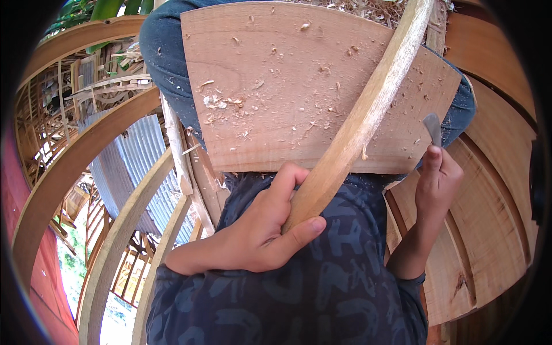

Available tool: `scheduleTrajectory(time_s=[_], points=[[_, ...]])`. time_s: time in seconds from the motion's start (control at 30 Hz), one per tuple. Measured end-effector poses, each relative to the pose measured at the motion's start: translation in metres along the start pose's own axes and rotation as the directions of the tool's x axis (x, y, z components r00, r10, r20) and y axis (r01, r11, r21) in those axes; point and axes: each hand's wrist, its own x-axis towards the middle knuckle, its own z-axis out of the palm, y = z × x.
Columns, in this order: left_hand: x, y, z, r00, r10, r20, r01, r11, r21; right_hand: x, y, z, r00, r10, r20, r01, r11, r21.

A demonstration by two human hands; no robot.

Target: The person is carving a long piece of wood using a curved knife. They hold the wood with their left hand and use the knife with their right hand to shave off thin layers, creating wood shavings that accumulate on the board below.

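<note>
My left hand (253, 236) is wrapped round the near end of a long curved wooden strip (359, 123). From there the strip slants up and right across a flat wooden board (322, 40) on my lap, with its far end running out of the top of the view. Along its right side the surface looks pale and freshly cut. My right hand (440, 178), off to the right and apart from the strip, grips a small tool with a grey metal blade (432, 129) pointing up. Its handle is hidden in my fingers.
Wood shavings (215, 103) lie scattered over the board, with more heaped beyond it. Curved wooden ribs (123, 241) stand on the left, before corrugated metal sheets (135, 172). Curved planks (483, 230) with dark gaps form a wall close by my right arm.
</note>
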Motion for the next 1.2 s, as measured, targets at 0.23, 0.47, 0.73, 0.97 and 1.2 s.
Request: scheduleTrajectory(time_s=[0.23,0.47,0.73,0.97,1.2], points=[[0.007,0.010,0.008,0.994,0.105,0.014,-0.106,0.981,0.164,-0.020,-0.046,0.024,0.899,-0.358,0.253,0.334,0.933,0.136],[0.001,0.017,0.013,0.999,0.028,-0.031,-0.021,0.980,0.196,0.026,0.002,0.004,0.994,0.036,-0.104,-0.051,0.988,-0.147],[0.007,0.014,0.016,0.983,0.045,-0.178,0.000,0.970,0.244,-0.008,0.007,-0.023,0.997,-0.037,0.066,0.032,0.997,0.077],[0.012,0.024,0.015,0.947,0.293,-0.135,-0.188,0.841,0.508,-0.024,-0.042,0.022,0.915,-0.308,0.262,0.290,0.951,0.104],[0.012,0.013,0.024,0.962,0.201,-0.183,-0.178,0.975,0.135,-0.005,-0.031,0.020,0.913,-0.386,0.129,0.396,0.916,-0.063]])
